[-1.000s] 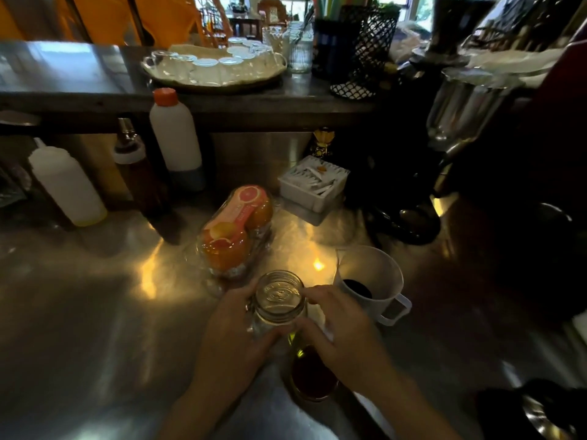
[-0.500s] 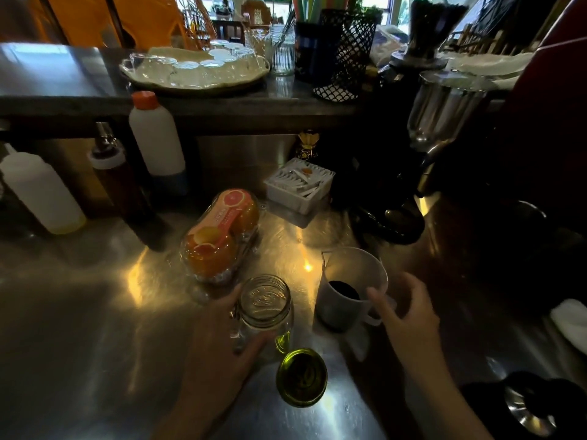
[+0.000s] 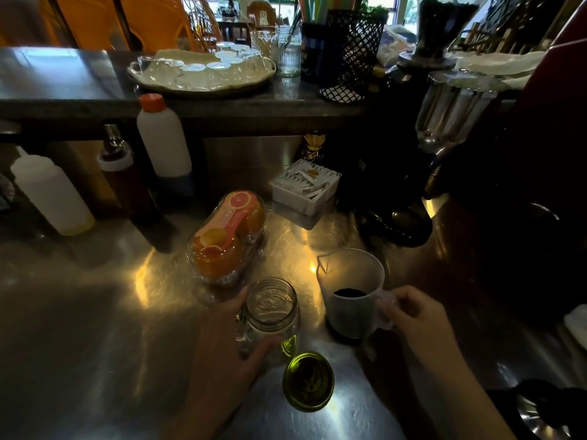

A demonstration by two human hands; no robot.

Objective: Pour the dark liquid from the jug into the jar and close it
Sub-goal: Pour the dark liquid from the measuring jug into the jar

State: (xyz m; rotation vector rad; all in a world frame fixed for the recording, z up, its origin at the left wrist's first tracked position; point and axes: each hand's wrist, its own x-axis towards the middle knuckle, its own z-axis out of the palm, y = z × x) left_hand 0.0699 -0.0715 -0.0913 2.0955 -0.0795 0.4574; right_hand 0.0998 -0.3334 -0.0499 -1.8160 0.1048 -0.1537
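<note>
Left hand [image 3: 222,347] grips clear, empty, lidless jar [image 3: 273,315].

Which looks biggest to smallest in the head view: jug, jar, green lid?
1. jug, clearly largest.
2. jar, partly covered by the left hand.
3. green lid, smallest, though nearest the camera.

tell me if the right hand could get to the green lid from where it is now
Probably yes. The right hand is on the jug handle, and the lid lies bare on the counter just nearer the person, with nothing between; it would have to let go first.
</note>
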